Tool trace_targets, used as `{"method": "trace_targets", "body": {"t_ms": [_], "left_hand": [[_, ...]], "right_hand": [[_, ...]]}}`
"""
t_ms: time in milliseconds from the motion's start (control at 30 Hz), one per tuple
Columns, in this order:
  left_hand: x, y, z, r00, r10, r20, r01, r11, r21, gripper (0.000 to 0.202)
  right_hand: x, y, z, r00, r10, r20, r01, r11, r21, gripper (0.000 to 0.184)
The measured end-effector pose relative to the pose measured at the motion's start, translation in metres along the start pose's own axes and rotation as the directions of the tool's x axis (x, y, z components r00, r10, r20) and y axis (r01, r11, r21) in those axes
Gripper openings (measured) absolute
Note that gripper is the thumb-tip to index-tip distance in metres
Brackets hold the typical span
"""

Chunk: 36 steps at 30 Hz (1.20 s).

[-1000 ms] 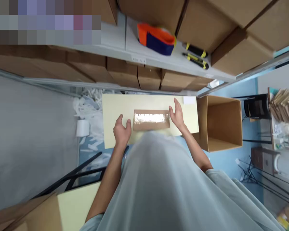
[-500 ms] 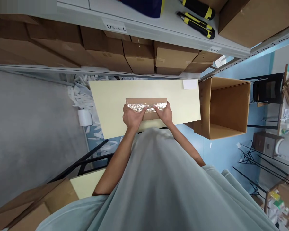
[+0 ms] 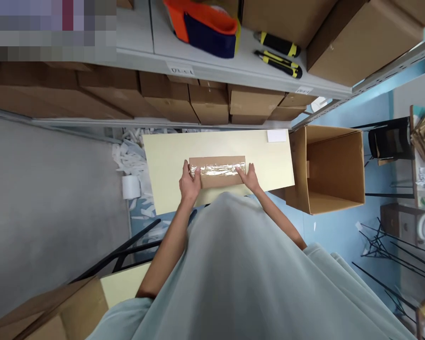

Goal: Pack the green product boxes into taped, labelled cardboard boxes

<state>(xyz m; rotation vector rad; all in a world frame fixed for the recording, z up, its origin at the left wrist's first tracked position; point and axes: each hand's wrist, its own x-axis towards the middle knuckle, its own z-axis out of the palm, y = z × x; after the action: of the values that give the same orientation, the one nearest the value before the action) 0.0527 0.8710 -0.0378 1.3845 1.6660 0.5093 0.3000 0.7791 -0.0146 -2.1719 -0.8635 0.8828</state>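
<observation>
Two hands on the job, both at the centre of the frame. I'm looking down at a flat brown parcel point(image 3: 218, 181) lying square on the pale yellow table point(image 3: 166, 156), long side running left to right. It's a low, plain cardboard oblong with no print that I can see. A wide strip of clear tape point(image 3: 217, 168) runs along its top from end to end, wrinkled and catching the light in bright white glints.

My left hand point(image 3: 190, 182) is curled round the parcel's left end, thumb up on the far edge and fingers over the top, gripping it. My right hand point(image 3: 248, 177) lies flat and loose on the right end, palm down, fingertips touching the end of the tape, holding nothing.

Just beside the table at the right of the frame stands a big open carton point(image 3: 327, 165), mouth turned towards me. A small white card point(image 3: 276, 136) sits on the table's far right corner, well apart from the parcel.

Up top, the grey shelf point(image 3: 198, 66) carries an orange and blue tape dispenser point(image 3: 201, 26) and, to its right, two black and yellow knives point(image 3: 276, 54) lying side by side. Closed brown boxes point(image 3: 208, 101) line the level beneath. Left of the table, white paper scraps point(image 3: 127, 156) litter the floor around a white roll point(image 3: 131, 187).
</observation>
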Motion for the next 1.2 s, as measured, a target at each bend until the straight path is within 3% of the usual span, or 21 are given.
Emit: {"method": "trace_targets", "body": {"t_ms": [67,200,367,467,600,667,833,967,1033,1100,1200], "left_hand": [[-0.004,0.001,-0.006,0.998,0.063,-0.029,-0.063,0.998,-0.001,0.058],[-0.007,0.011,-0.015,0.995,0.064,-0.079,-0.066,0.998,-0.023,0.048],[0.014,0.026,-0.02,0.981,0.153,-0.118,-0.167,0.978,-0.124,0.045],[0.026,0.021,-0.016,0.989,0.12,-0.085,-0.136,0.966,-0.218,0.045],[0.025,-0.003,-0.005,1.0,0.014,0.006,-0.012,0.968,-0.252,0.041],[0.02,-0.017,-0.002,0.999,-0.031,0.042,0.04,0.97,-0.241,0.041],[0.01,-0.042,-0.009,0.993,-0.062,0.096,0.083,0.971,-0.226,0.059],[0.012,-0.048,-0.025,0.998,0.049,-0.028,-0.054,0.975,-0.217,0.066],[0.015,-0.043,-0.033,0.981,0.163,-0.103,-0.181,0.962,-0.205,0.065],[0.019,-0.029,-0.04,0.953,0.26,-0.155,-0.288,0.936,-0.204,0.06],[0.024,0.009,-0.055,0.901,0.375,-0.218,-0.418,0.883,-0.211,0.048]], "right_hand": [[-0.007,0.004,-0.003,0.999,0.015,-0.04,-0.017,0.998,-0.062,0.089],[-0.014,0.001,-0.012,0.997,-0.074,0.039,0.078,0.992,-0.1,0.05],[-0.005,-0.015,-0.025,0.974,-0.225,-0.039,0.219,0.97,-0.106,0.038],[0.002,-0.02,-0.024,0.985,-0.166,-0.037,0.156,0.967,-0.199,0.026],[-0.004,-0.017,-0.006,1.0,-0.02,0.023,0.025,0.958,-0.285,0.009],[-0.015,-0.013,0.008,1.0,0.001,0.03,0.008,0.959,-0.282,0.011],[-0.038,-0.008,0.033,0.999,0.028,0.044,-0.015,0.961,-0.277,0.04],[-0.027,-0.017,0.029,0.993,-0.037,-0.115,0.006,0.966,-0.257,0.088],[-0.012,-0.033,0.019,0.973,-0.141,-0.183,0.09,0.961,-0.261,0.102],[0.006,-0.06,0.005,0.936,-0.284,-0.209,0.211,0.927,-0.311,0.104],[0.036,-0.121,-0.02,0.83,-0.521,-0.201,0.401,0.807,-0.433,0.097]]}}
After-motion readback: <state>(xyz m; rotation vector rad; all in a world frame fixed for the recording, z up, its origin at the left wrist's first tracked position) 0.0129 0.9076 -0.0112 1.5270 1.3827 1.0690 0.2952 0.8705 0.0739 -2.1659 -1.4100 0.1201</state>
